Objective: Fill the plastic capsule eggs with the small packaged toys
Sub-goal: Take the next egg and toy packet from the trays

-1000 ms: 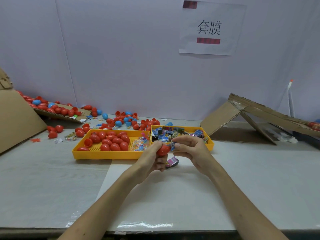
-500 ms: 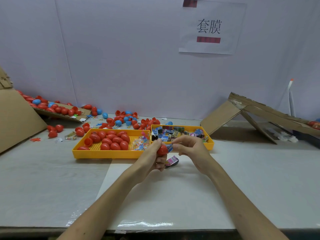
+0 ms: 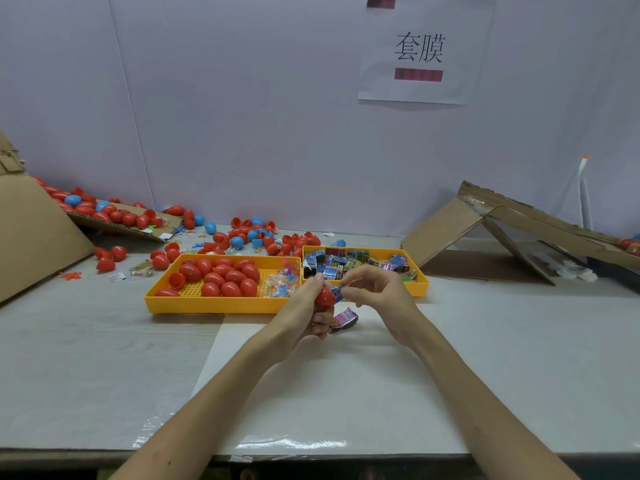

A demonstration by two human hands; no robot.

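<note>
Head view, centre frame: I see my left grip curled round a red capsule egg, right grip pinching a blue packaged toy at its mouth, just below the yellow trays.

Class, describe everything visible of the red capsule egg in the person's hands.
The red capsule egg is smooth, glossy plastic by its look, rounded and unmarked. The left hand grips it, fingers curled round it, hiding much of it, above the table in front of the yellow trays. A blue packaged toy sticks out of its right side, pinched by the right hand. Half shell or whole egg: cannot tell.
</note>
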